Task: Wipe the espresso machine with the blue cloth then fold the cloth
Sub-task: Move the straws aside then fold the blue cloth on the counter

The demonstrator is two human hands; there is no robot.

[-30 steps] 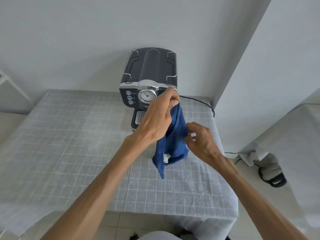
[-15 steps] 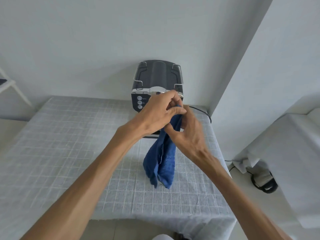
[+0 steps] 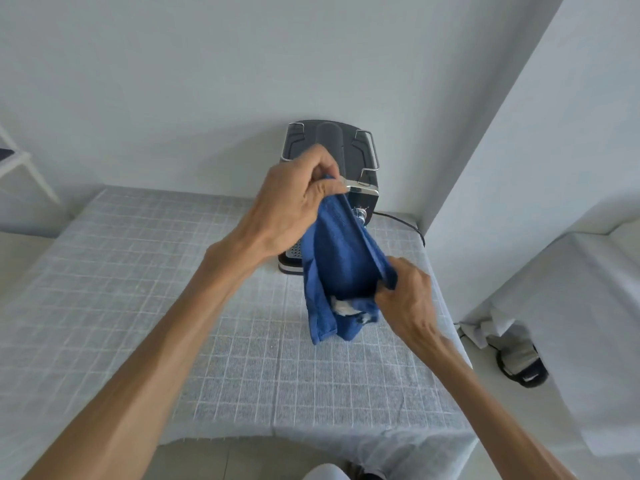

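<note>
The blue cloth (image 3: 341, 268) hangs in the air above the table, in front of the dark espresso machine (image 3: 330, 143). My left hand (image 3: 294, 199) pinches the cloth's top corner, level with the machine's chrome front edge. My right hand (image 3: 407, 296) grips the cloth's right edge lower down, pulling it out to the right. A white label shows near the cloth's bottom. The cloth and my left hand hide most of the machine's front panel.
The table wears a grey checked tablecloth (image 3: 173, 306). The machine's black power cable (image 3: 405, 223) runs off to the right toward the white wall corner (image 3: 485, 168). A dark object (image 3: 523, 368) lies on the floor at the right. A white shelf frame (image 3: 20, 164) stands far left.
My right hand has slid down from the cloth's top, beside my left hand, to its lower right edge, spreading the cloth. My left hand has risen slightly.
</note>
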